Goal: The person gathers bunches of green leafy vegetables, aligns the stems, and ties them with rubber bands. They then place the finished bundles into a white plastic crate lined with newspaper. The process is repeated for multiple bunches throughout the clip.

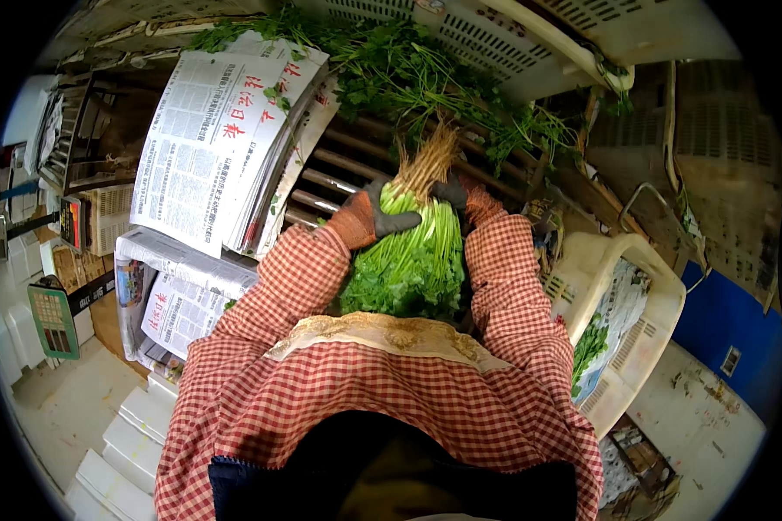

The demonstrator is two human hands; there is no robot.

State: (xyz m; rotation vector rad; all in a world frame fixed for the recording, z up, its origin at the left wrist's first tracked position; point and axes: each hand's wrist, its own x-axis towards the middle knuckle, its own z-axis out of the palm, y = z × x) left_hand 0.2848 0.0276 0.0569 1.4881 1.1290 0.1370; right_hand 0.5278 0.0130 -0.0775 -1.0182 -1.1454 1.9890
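A thick bunch of leafy green herbs (423, 241), perhaps cilantro or celery, is held between my two gloved hands, roots pointing away from me and leaves toward my body. My left hand (381, 215), in a grey-and-orange work glove, wraps the stems from the left with its thumb across them. From the other side my right hand (463, 195) grips near the root end; its fingers are partly hidden behind the bunch. Pale brown roots (433, 156) stick out beyond both hands. Beneath them lies a slatted metal rack (339, 172).
Loose green stems (417, 71) spread over the rack's far side, against a plastic crate (495, 45). A newspaper stack (195, 137) lies to the left, above a paper-lined crate (127, 260). At right stands a cream crate (665, 286) holding greens. White foam boxes (130, 423) sit lower left.
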